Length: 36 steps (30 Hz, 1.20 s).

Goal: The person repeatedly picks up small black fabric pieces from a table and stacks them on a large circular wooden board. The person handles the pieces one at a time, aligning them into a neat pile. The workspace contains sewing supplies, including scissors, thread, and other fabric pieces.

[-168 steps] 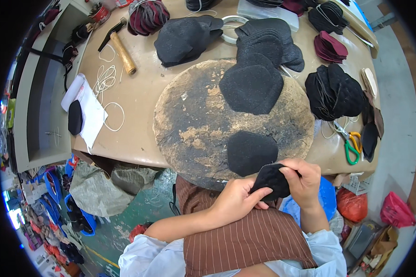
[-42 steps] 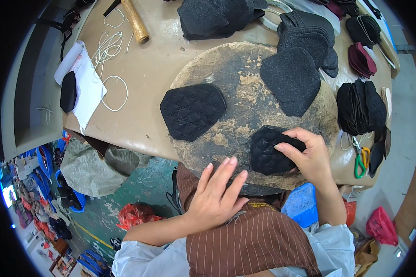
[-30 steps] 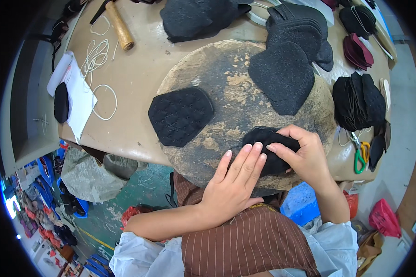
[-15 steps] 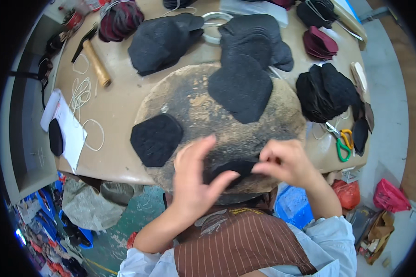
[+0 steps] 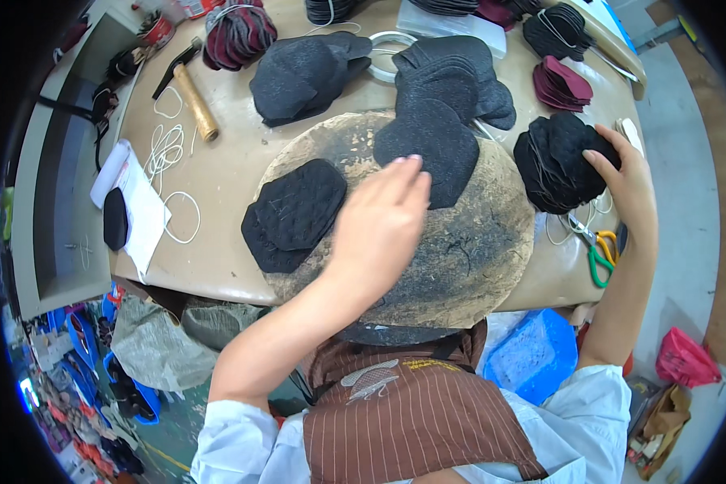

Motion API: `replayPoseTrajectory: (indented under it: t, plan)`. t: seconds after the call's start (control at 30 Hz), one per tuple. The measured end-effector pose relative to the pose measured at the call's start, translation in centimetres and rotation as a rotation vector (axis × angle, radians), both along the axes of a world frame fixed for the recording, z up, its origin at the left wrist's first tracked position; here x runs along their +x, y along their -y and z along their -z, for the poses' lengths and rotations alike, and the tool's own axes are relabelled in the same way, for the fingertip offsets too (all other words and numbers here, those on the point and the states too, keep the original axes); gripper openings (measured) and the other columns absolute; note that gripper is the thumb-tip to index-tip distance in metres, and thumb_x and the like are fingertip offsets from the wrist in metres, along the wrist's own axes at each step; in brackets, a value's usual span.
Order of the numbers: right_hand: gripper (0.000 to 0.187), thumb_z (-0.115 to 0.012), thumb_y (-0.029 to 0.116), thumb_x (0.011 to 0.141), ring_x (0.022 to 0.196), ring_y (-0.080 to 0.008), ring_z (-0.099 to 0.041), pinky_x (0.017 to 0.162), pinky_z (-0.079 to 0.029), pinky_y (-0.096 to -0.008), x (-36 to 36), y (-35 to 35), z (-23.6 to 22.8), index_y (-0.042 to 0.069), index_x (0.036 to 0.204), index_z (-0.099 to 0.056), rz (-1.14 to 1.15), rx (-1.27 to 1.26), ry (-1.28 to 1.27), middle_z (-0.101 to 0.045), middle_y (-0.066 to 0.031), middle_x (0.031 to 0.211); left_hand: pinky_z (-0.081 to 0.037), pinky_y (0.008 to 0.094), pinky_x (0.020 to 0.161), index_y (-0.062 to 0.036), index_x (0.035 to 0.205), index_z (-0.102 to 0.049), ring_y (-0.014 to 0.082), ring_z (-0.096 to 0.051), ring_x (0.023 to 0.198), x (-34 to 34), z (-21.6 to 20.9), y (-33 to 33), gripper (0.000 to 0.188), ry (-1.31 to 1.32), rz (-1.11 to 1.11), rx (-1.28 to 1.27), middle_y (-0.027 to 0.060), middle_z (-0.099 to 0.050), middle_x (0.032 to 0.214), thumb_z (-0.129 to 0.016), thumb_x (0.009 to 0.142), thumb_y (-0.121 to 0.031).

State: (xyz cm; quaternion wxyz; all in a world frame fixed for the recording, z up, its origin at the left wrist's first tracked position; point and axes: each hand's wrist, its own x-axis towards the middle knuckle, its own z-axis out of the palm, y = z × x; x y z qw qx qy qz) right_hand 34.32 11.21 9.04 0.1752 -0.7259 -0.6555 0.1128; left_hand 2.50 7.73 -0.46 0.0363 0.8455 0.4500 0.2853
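Note:
My left hand (image 5: 383, 222) is over the round wooden block (image 5: 492, 258), fingers stretched toward a dark grey shaped felt piece (image 5: 436, 149); whether they touch it I cannot tell. Left of that hand, black fabric pieces (image 5: 294, 214) lie overlapped, the upper one turned askew on the lower. At the right, my right hand (image 5: 631, 173) grips the edge of a stack of black fabric pieces (image 5: 561, 165), with loose threads hanging from it. Its thumb is on top and its fingers lie along the far side.
Scissors (image 5: 601, 262) with green and orange handles lie near the right edge. A hammer (image 5: 194, 101), white cord (image 5: 164, 153) and papers (image 5: 141, 218) are on the left. Maroon pieces (image 5: 562, 85), dark grey stacks (image 5: 310, 77) and a tape roll (image 5: 383, 55) stand farther back.
The black piece that was between both hands now lies on the one at left. My left hand has moved up over the block; my right hand has reached out to the black stack.

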Motion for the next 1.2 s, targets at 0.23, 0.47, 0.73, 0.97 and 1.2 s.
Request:
replayPoseTrajectory:
  t: [0.23,0.47,0.73,0.97,1.2]
  plan:
    - [0.035,-0.07,0.012,0.082,0.101,-0.0318,-0.06,0.09,-0.045,-0.036,1.4,0.7,1.3,-0.001,0.113,-0.06,-0.068,0.147,0.067,-0.063,-0.0172,0.108,-0.055,0.0335,0.072,0.0021,0.092,-0.067,0.0273,-0.068,0.083,2.7,-0.2,-1.6,0.023,-0.219,-0.076,-0.122,0.0139,-0.069,0.098,-0.06,0.07,-0.003]
    - [0.035,-0.071,0.01,0.08,0.103,-0.0307,-0.058,0.092,-0.043,-0.0365,1.4,1.0,2.2,0.001,0.112,-0.06,-0.05,0.288,0.183,-0.062,-0.015,0.107,-0.047,0.0405,0.093,0.0011,0.101,-0.066,0.0251,-0.063,0.101,-2.0,-3.0,8.1,0.028,-0.052,0.121,-0.197,0.0118,-0.065,0.11,-0.064,0.074,-0.01]
    - [0.029,-0.068,0.006,0.085,0.097,-0.0124,-0.059,0.083,-0.048,-0.0268,-2.5,7.0,-0.6,-0.003,0.11,-0.059,0.077,0.274,-0.841,-0.064,-0.0078,0.105,-0.036,0.0535,0.102,-0.0121,0.128,-0.056,0.0406,-0.041,0.128,-4.5,-0.7,14.0,0.065,0.018,0.047,-0.424,0.0283,-0.036,0.138,-0.079,0.071,-0.033]
    - [0.018,-0.068,0.009,0.086,0.064,-0.0053,-0.059,0.051,-0.048,-0.0198,-13.2,7.6,5.3,0.0,0.101,-0.064,-0.155,-0.665,-0.945,-0.063,-0.0003,0.081,-0.035,0.0574,0.101,-0.0154,0.13,-0.055,0.0466,-0.028,0.133,-4.4,0.8,15.4,0.068,0.012,-0.022,-0.428,0.0333,-0.024,0.142,-0.079,0.071,-0.038]
    - [0.018,-0.07,0.011,0.085,0.056,-0.0048,-0.056,0.044,-0.044,-0.0208,-14.9,7.0,7.1,-0.001,0.097,-0.065,-0.261,-0.611,-0.78,-0.065,-0.0024,0.075,-0.035,0.051,0.103,-0.0199,0.13,-0.055,0.0403,-0.035,0.132,-4.7,1.0,15.6,0.066,0.041,-0.06,-0.441,0.0278,-0.027,0.144,-0.08,0.07,-0.032]
